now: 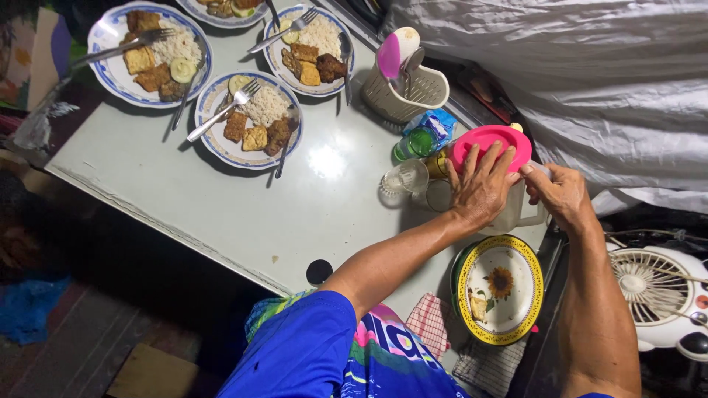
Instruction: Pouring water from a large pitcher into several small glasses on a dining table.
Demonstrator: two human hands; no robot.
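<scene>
Pressing down on the pink lid [493, 140] with my left hand [481, 188], I keep my fingers spread flat over its near edge. The lid sits on top of a clear jug [516, 210] at the right side of the pale worktop [221, 199]. My right hand [560, 193] is on the jug's right side, its grip closed on the jug just under the lid. My left grip is wide and flat, not wrapped round anything.

Just left of the jug stand a clear glass [404, 177] and a green bottle [414, 142]. Near me is a yellow plate with a sunflower [500, 289]. At the far left are three plates of rice and fried bits [249, 118] with forks. A white fan [656, 295] sits at the near right.
</scene>
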